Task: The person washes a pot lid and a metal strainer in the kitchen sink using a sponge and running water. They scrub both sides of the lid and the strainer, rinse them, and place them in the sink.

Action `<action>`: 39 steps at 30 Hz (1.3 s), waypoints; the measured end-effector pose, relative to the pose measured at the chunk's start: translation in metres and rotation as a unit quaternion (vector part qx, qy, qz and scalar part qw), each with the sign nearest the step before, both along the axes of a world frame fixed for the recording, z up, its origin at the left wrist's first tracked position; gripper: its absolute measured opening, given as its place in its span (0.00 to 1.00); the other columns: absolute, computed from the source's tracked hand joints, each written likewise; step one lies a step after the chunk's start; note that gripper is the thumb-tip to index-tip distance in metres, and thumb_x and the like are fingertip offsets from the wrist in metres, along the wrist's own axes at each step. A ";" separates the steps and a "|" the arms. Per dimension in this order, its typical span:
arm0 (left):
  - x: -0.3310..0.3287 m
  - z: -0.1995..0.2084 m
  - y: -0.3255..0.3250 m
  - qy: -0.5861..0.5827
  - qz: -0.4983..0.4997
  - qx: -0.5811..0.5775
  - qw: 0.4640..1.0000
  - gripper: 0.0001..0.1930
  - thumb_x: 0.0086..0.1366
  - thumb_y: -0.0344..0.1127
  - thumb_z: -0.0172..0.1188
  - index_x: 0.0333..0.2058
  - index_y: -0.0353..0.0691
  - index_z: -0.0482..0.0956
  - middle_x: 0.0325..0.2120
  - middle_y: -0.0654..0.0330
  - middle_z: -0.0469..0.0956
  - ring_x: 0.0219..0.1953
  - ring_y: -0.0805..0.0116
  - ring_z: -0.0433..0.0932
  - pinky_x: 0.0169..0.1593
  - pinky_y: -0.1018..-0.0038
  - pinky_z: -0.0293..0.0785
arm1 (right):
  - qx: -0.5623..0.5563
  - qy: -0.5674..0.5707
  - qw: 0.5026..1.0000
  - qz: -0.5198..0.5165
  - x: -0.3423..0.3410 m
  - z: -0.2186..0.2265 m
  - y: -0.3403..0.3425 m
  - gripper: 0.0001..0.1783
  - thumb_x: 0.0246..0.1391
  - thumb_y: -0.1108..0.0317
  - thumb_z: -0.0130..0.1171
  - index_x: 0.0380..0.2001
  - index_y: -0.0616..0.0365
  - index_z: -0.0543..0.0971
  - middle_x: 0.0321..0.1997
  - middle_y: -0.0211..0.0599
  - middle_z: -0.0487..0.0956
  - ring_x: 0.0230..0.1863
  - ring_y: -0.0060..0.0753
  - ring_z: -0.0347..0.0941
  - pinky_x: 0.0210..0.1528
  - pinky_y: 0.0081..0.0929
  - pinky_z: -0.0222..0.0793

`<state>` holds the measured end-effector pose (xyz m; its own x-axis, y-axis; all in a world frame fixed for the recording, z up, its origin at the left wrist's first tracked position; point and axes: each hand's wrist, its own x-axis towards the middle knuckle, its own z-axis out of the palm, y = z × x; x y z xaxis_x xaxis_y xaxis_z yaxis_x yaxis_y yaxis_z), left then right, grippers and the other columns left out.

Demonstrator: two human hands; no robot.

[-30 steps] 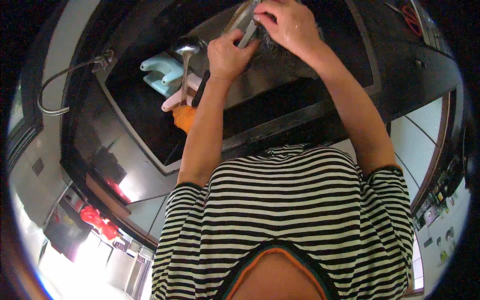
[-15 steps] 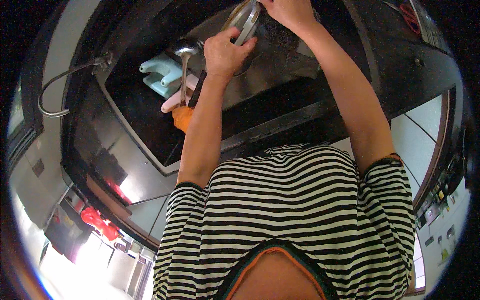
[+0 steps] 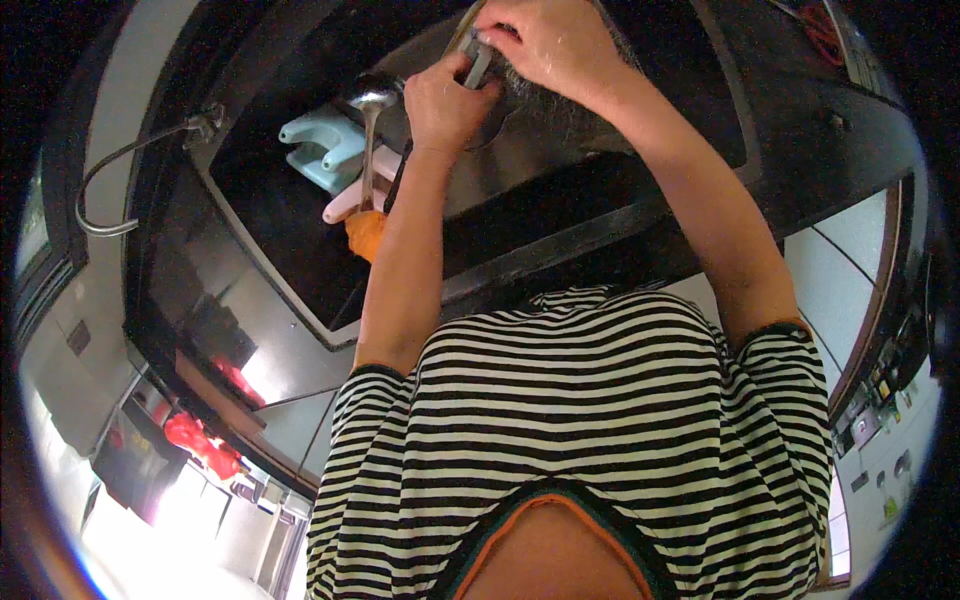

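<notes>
At the top of the view, over the dark sink (image 3: 560, 215), my left hand (image 3: 445, 108) is closed round a shiny grey piece (image 3: 478, 68) with a curved edge. Its kind cannot be made out, because my hands cover most of it. My right hand (image 3: 555, 45), wet and with curled fingers, presses against the upper end of the same piece. Below and left of my left hand, a metal ladle (image 3: 370, 150) lies in the sink. Beside it are a pale blue pronged plastic piece (image 3: 325, 145), a pink one (image 3: 347, 203) and something orange (image 3: 366, 236).
A curved metal spout (image 3: 108, 228) stands left of the sink. Red-handled scissors (image 3: 822, 38) lie on the counter at the far right. Lower left, a red bag (image 3: 200, 445) hangs. The sink's front edge (image 3: 560, 240) runs before my body.
My right hand has moved left and down, closer to my left hand. The grey piece has tilted and shows less of its rim. My left hand has shifted slightly left.
</notes>
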<state>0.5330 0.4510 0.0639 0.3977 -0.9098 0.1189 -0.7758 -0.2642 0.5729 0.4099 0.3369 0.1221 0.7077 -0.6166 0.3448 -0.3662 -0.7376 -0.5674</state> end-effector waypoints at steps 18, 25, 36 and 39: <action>-0.002 0.021 -0.032 0.002 -0.017 0.065 0.998 0.16 0.42 0.42 0.69 0.29 0.40 0.80 0.27 0.49 0.80 0.33 0.49 0.78 0.40 0.61 0.73 | -0.089 0.043 0.991 -0.090 0.005 -0.008 -0.039 0.10 0.43 0.65 0.60 0.17 0.62 0.79 0.35 0.49 0.77 0.26 0.49 0.75 0.29 0.42 0.71; 0.003 0.008 -0.031 -0.042 -0.030 0.043 0.998 0.16 0.42 0.43 0.68 0.29 0.41 0.80 0.26 0.49 0.79 0.31 0.50 0.78 0.38 0.62 0.74 | -0.090 -0.080 0.992 -0.027 0.002 -0.010 -0.013 0.06 0.42 0.67 0.60 0.20 0.58 0.78 0.28 0.43 0.74 0.28 0.48 0.75 0.27 0.42 0.70; -0.005 0.022 -0.024 0.181 -0.042 0.052 0.981 0.21 0.42 0.45 0.70 0.30 0.36 0.79 0.22 0.52 0.78 0.25 0.62 0.77 0.35 0.70 0.73 | 0.019 -0.075 0.982 -0.174 -0.035 -0.016 -0.057 0.06 0.43 0.69 0.66 0.26 0.58 0.80 0.27 0.40 0.74 0.32 0.42 0.74 0.35 0.34 0.70; -0.009 0.016 -0.019 0.265 -0.069 0.026 0.961 0.24 0.43 0.46 0.70 0.37 0.36 0.78 0.29 0.50 0.79 0.32 0.57 0.79 0.39 0.68 0.73 | 0.059 -0.069 0.982 -0.167 -0.032 -0.016 -0.046 0.07 0.43 0.68 0.66 0.27 0.58 0.81 0.29 0.41 0.75 0.34 0.45 0.74 0.36 0.35 0.70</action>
